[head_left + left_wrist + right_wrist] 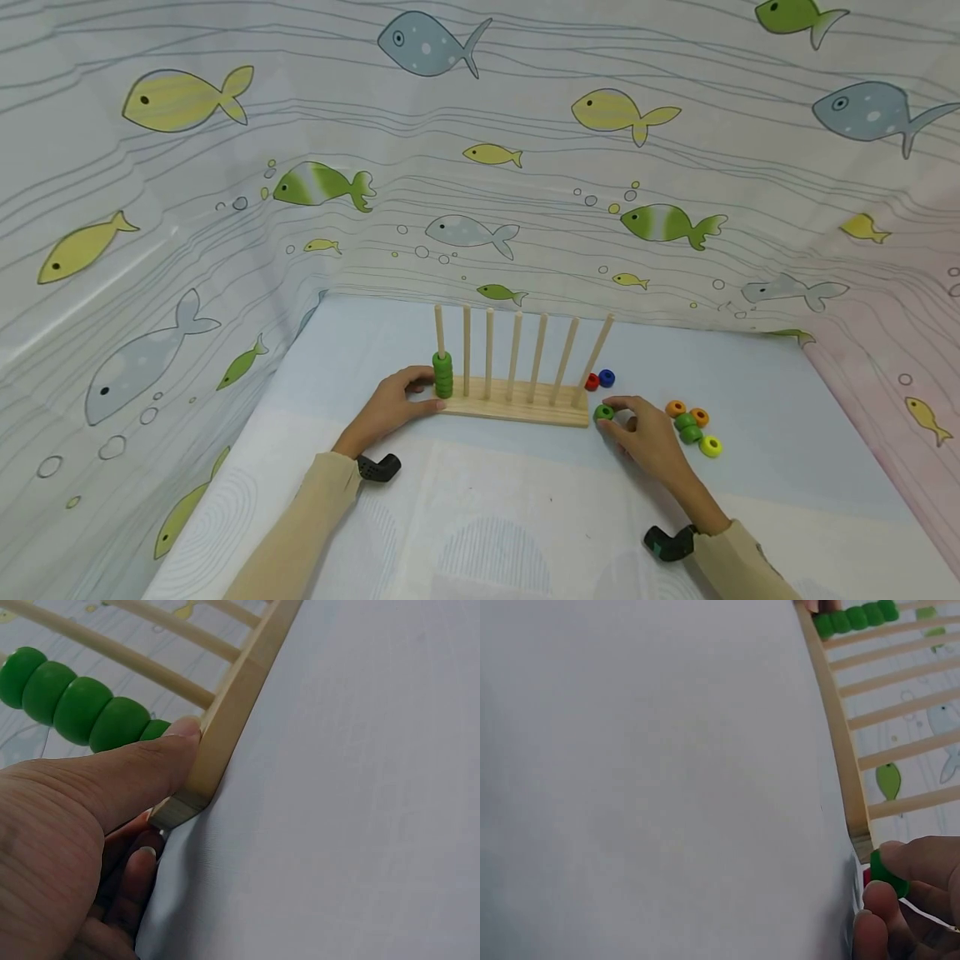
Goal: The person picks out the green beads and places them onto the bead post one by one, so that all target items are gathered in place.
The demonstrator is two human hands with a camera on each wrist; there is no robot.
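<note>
A wooden peg stand [517, 411] with a row of upright pegs stands on the table. Several green beads [442, 377] are stacked on its leftmost peg. My left hand [388, 407] grips the left end of the base; in the left wrist view the thumb [161, 761] lies on the base beside the lowest bead, the fingers around the end. Just off the right end of the stand, my right hand [651, 437] pinches a single green bead [603, 413] between thumb and fingers. The right wrist view shows this bead [889, 877] partly covered by the fingertips.
Behind the stand's right end lie a red bead [592, 382] and a blue bead [607, 378]. Right of my right hand is a loose group: two orange beads [676, 408], green beads [690, 434] and a yellow bead [711, 447]. A fish-patterned curtain [555, 200] surrounds the table.
</note>
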